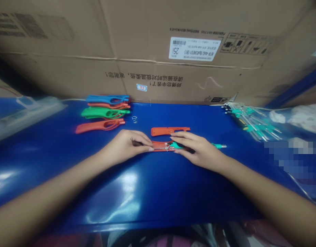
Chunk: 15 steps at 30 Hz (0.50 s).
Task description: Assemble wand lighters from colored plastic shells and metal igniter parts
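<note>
My left hand (129,144) lies on the blue table (137,192) with its fingers curled, pinching the left end of an orange plastic tool half (160,146). My right hand (196,147) rests on the same piece from the right, fingers pressed on a teal-handled metal part (217,146) that pokes out beside the hand. A second orange half shell (170,130) lies loose just behind both hands.
A stack of finished blue, orange and green plastic tools (105,111) sits at the back left, with small metal bits (134,119) beside it. A bunch of teal-handled blades (250,120) lies at the right. A big cardboard box (158,51) walls off the back. Clear plastic bags (24,113) lie at the far left.
</note>
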Each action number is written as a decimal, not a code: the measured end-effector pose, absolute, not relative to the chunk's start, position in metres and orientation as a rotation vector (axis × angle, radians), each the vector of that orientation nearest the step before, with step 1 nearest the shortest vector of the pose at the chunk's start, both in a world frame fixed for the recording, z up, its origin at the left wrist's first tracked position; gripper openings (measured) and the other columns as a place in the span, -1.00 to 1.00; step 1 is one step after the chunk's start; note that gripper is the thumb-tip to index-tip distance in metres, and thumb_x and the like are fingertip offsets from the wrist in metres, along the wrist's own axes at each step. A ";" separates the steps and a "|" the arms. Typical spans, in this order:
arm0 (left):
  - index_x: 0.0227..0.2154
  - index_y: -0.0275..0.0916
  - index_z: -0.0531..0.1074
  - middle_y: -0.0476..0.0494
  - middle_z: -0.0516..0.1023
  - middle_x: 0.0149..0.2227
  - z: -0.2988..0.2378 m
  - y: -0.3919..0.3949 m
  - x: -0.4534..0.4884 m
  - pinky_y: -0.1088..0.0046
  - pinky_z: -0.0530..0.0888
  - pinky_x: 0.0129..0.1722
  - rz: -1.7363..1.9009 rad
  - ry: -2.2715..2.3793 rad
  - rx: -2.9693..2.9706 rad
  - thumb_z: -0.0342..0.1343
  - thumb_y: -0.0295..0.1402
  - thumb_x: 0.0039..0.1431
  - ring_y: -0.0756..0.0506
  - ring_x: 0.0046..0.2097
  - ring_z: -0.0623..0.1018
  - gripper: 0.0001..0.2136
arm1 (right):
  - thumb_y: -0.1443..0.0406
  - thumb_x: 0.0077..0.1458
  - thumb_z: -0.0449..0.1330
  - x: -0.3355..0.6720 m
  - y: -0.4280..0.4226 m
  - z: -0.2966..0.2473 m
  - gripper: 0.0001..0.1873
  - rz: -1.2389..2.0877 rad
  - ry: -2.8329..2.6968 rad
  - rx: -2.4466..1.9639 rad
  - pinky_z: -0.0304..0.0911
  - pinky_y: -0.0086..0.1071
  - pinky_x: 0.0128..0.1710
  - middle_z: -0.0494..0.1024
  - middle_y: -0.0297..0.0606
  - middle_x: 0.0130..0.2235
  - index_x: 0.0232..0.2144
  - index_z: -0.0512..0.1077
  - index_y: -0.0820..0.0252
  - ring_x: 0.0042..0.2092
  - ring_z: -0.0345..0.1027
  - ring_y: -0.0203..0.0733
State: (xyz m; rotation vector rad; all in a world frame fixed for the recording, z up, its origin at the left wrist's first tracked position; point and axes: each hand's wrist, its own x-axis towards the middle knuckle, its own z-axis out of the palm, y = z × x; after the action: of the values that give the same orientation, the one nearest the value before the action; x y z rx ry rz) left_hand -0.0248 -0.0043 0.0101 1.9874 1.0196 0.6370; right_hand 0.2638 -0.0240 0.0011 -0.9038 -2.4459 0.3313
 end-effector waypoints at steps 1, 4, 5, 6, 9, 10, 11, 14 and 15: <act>-0.31 -0.13 0.68 -0.07 0.67 -0.24 0.010 -0.005 -0.025 0.42 0.54 -0.16 0.636 1.012 2.008 0.31 -0.25 0.15 -0.07 -0.23 0.65 -0.88 | 0.30 0.26 0.21 0.264 -0.024 0.001 -0.60 0.332 -2.437 -0.902 0.44 -0.15 0.11 0.51 -0.03 0.14 0.13 0.46 0.21 0.15 0.43 -0.03; -0.31 -0.15 0.68 -0.07 0.66 -0.25 0.012 -0.009 -0.024 0.44 0.54 -0.21 0.638 1.007 2.078 0.27 -0.27 0.18 -0.05 -0.26 0.63 -0.88 | 0.30 0.26 0.21 0.263 -0.024 0.001 -0.66 0.329 -2.437 -0.907 0.46 -0.17 0.09 0.53 -0.03 0.11 0.07 0.50 0.23 0.12 0.45 -0.03; -0.31 -0.16 0.67 -0.07 0.65 -0.26 0.013 -0.011 -0.023 0.45 0.53 -0.24 0.644 1.014 2.108 0.26 -0.28 0.20 -0.04 -0.27 0.63 -0.88 | 0.30 0.26 0.20 0.263 -0.024 0.000 -0.67 0.324 -2.444 -0.910 0.46 -0.18 0.09 0.53 -0.03 0.11 0.05 0.51 0.24 0.11 0.46 -0.04; -0.31 -0.18 0.66 -0.08 0.64 -0.26 0.014 -0.013 -0.022 0.46 0.52 -0.27 0.654 1.024 2.148 0.25 -0.30 0.20 -0.04 -0.28 0.61 -0.88 | 0.30 0.27 0.20 0.263 -0.024 0.000 -0.68 0.316 -2.451 -0.913 0.46 -0.19 0.08 0.53 -0.02 0.10 0.04 0.52 0.26 0.11 0.46 -0.04; -0.23 -0.23 0.63 -0.10 0.59 -0.24 0.016 -0.021 -0.018 0.47 0.50 -0.32 0.724 1.063 2.299 0.24 -0.33 0.19 -0.02 -0.31 0.57 -0.85 | 0.30 0.27 0.19 0.261 -0.025 0.000 -0.70 0.295 -2.463 -0.914 0.45 -0.19 0.10 0.54 -0.03 0.09 0.02 0.52 0.26 0.12 0.46 -0.04; -0.17 -0.25 0.61 -0.11 0.57 -0.23 0.016 -0.023 -0.016 0.46 0.49 -0.31 0.750 1.077 2.343 0.25 -0.33 0.18 -0.02 -0.31 0.55 -0.81 | 0.30 0.28 0.19 0.260 -0.025 0.000 -0.70 0.294 -2.463 -0.915 0.44 -0.18 0.11 0.55 -0.04 0.09 0.02 0.52 0.25 0.12 0.46 -0.05; -0.11 -0.26 0.59 -0.12 0.55 -0.21 0.015 -0.025 -0.015 0.46 0.50 -0.29 0.771 1.084 2.375 0.26 -0.33 0.18 -0.01 -0.31 0.54 -0.76 | 0.30 0.28 0.19 0.260 -0.025 -0.001 -0.71 0.298 -2.465 -0.915 0.44 -0.18 0.11 0.55 -0.05 0.09 0.01 0.52 0.25 0.11 0.46 -0.05; -0.03 -0.26 0.57 -0.13 0.53 -0.18 0.011 -0.027 -0.010 0.46 0.50 -0.23 0.778 1.063 2.395 0.22 -0.31 0.24 -0.01 -0.28 0.55 -0.73 | 0.30 0.28 0.18 0.258 -0.027 -0.001 -0.73 0.319 -2.473 -0.914 0.44 -0.18 0.11 0.55 -0.07 0.09 0.00 0.53 0.23 0.11 0.46 -0.06; -0.03 -0.24 0.58 -0.13 0.54 -0.19 0.009 -0.027 -0.009 0.47 0.50 -0.21 0.768 1.045 2.387 0.19 -0.31 0.27 -0.01 -0.26 0.56 -0.74 | 0.30 0.28 0.18 0.258 -0.027 -0.001 -0.73 0.322 -2.473 -0.916 0.44 -0.18 0.11 0.55 -0.08 0.09 -0.01 0.53 0.22 0.11 0.46 -0.06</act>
State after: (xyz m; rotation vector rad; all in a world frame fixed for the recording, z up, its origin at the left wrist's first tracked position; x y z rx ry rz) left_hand -0.0092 -0.0275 0.0093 2.3868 1.0449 0.7675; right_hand 0.2575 -0.0270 -0.0006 -0.9165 -2.4732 0.3219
